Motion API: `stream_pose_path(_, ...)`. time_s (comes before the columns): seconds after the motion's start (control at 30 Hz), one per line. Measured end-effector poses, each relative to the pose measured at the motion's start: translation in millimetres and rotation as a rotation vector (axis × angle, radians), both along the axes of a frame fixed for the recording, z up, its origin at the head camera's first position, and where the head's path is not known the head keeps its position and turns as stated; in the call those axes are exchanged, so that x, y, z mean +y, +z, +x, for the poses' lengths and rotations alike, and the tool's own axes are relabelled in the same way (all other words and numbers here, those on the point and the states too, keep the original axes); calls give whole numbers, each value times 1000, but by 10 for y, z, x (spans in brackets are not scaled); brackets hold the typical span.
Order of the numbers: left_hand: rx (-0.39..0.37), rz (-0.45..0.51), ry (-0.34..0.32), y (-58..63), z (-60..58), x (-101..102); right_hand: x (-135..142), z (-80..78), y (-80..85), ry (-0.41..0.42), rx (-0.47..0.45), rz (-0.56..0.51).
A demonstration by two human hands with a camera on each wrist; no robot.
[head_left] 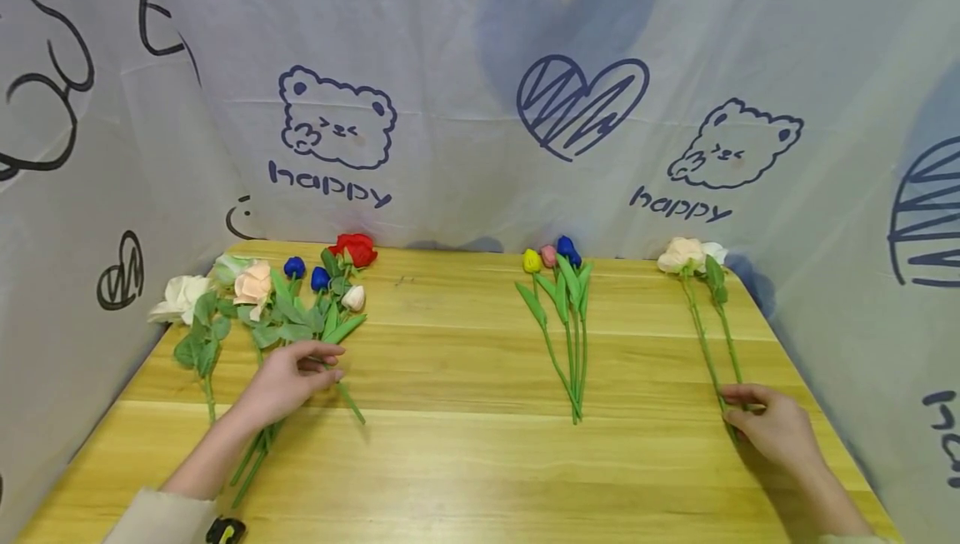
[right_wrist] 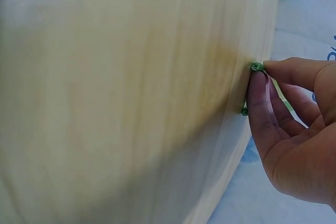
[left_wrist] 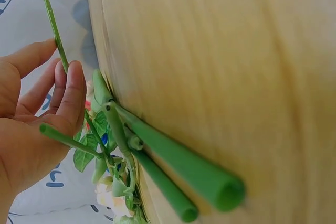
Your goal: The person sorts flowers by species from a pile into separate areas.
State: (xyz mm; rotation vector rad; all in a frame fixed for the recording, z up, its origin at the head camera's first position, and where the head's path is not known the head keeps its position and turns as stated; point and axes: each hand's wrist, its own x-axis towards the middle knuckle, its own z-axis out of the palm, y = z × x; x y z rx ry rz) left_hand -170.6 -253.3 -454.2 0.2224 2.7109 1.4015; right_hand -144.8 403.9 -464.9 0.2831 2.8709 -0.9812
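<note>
My left hand (head_left: pixel 288 386) pinches a thin green flower stem (head_left: pixel 350 402) between thumb and fingers, at the right side of a bunch of artificial flowers. Which bloom it leads to I cannot tell. Around that hand lie a white tulip (head_left: pixel 354 298), a red rose (head_left: pixel 354 250), blue tulips (head_left: pixel 320 279) and a peach rose (head_left: pixel 253 284). On the right, my right hand (head_left: pixel 772 427) pinches the lower stem of another peach rose (head_left: pixel 681 255). A white rose (head_left: pixel 715 253) lies beside it, its stem end (right_wrist: pixel 244 112) close by the fingers in the right wrist view.
Mid-table lies a group of tulips: yellow (head_left: pixel 532 261), pink (head_left: pixel 549 257) and blue (head_left: pixel 567 251). A large white rose (head_left: pixel 180 299) lies at the left edge. Printed white cloth (head_left: pixel 450 152) walls in the wooden table (head_left: pixel 465 486). A small black object (head_left: pixel 226 530) is at the left cuff.
</note>
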Motion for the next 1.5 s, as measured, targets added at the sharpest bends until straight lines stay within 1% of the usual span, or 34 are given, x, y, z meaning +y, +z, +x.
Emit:
stream_pose_path(0.2,4,26,14,16,37,-4,-24,7,16,-8,7,-6)
stream_pose_path(0.33,12,31,29,21,54,2,-75,30,55,-46,17,-29)
stream_pose_path(0.4,24,31,35,20,59,7,-131,40,81,-70,59,-19)
stream_pose_path(0.5,47,33,40,20,64,15,-265,34,123,-96,163,-19)
stream_pose_path(0.6,72,49,47,22,62,31,-460,4,165,-91,253,-55)
stream_pose_path(0.67,81,71,55,31,59,51,-609,-23,191,-76,287,-98)
stream_pose_path(0.77,95,132,61,45,56,101,-858,-69,220,-51,324,-177)
stream_pose_path(0.9,127,208,65,57,45,179,-1216,-119,240,13,341,-300)
stream_pose_path(1.0,150,235,69,65,34,237,-1486,-147,250,61,320,-386)
stream_pose_path(1.17,181,254,71,96,-4,355,-1887,-184,265,106,266,-525)
stream_pose_path(1.3,221,274,66,109,-39,466,-2178,-203,268,154,246,-584)
stream_pose_path(1.4,258,270,54,120,-52,564,-2389,-212,257,215,231,-629)
stream_pose_path(1.5,297,245,46,128,-66,673,-2590,-208,249,290,198,-669)
